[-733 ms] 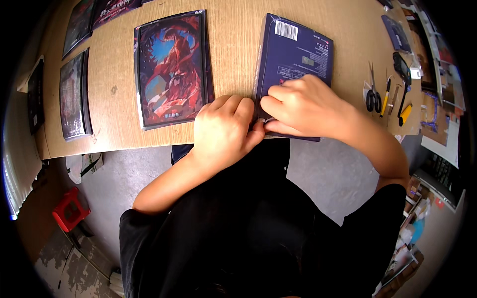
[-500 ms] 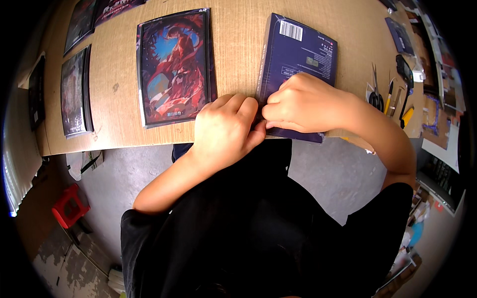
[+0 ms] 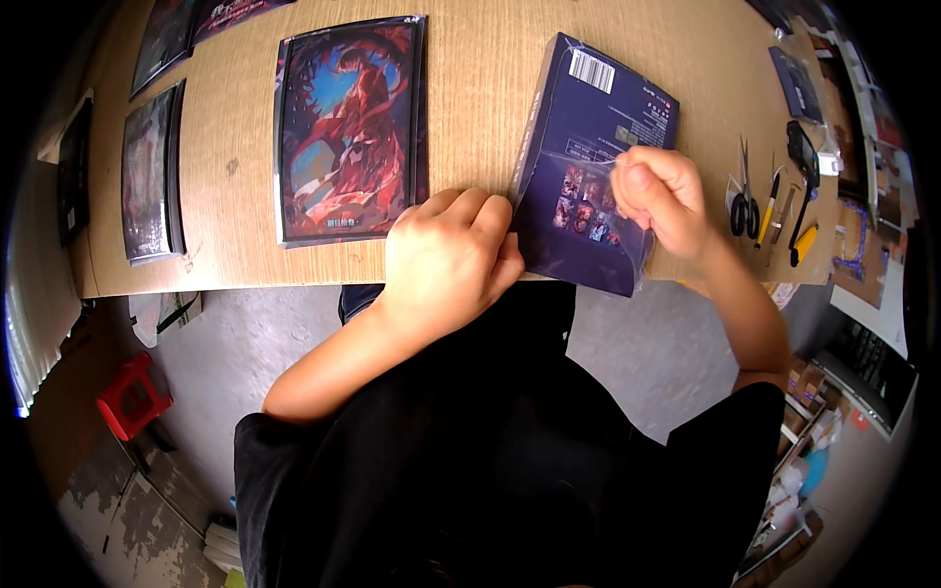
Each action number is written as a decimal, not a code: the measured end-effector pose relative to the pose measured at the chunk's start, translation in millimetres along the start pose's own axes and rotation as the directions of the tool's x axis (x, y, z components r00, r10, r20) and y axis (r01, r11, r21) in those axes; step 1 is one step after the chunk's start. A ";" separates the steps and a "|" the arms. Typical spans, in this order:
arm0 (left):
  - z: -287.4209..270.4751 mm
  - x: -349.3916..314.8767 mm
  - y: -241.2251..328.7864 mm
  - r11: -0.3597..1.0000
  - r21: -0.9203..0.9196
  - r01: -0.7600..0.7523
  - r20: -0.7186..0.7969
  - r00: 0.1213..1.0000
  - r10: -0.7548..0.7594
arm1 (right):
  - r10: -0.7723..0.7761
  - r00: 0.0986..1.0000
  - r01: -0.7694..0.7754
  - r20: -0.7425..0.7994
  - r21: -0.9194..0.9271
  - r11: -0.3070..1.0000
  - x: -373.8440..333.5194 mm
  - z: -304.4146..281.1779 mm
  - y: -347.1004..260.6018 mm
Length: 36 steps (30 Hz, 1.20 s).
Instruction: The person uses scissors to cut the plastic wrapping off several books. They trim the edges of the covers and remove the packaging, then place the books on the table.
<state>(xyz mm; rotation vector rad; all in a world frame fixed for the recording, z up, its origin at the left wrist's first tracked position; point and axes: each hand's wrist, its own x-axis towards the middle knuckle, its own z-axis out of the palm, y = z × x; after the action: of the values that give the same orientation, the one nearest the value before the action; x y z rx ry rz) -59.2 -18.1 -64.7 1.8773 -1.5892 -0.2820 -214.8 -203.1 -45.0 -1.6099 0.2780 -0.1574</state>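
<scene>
At the near edge of the pale wooden worktop lies a flat dark blue rectangular package wrapped in clear film, its back side up, tilted a little and with its lower corner reaching just over the worktop's edge. The left hand rests curled, knuckles up, against the package's lower left edge, its fingers pressed together on that corner; whether they pinch the film or only hold it down cannot be told from this angle. The right hand sits above the package's right half, thumb and fingers closed together on what seems to be a loose flap of the clear film, lifted slightly off the blue surface.

Just left of the left hand lies a glossy sleeved print with red and blue artwork, flat on the worktop and apart from the package. Further left are two darker sleeved prints, near the worktop's left end. To the right of the right hand, well apart from the package, lie a pair of black-handled scissors and a yellow-handled cutter. Below the worktop, a small red plastic stool stands on the grey floor.
</scene>
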 end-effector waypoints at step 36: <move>14.1 79.1 -6.6 0.982 0.187 0.005 0.126 0.992 -0.029 | 0.145 0.987 -0.125 -0.066 -0.885 0.448 42.5 7.1 -39.0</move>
<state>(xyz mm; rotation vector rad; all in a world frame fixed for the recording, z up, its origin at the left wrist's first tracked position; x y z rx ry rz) -42.6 -96.8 -60.3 2.0508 -1.7381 -0.2741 -168.9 -206.4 -9.5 -2.6508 0.5336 0.1827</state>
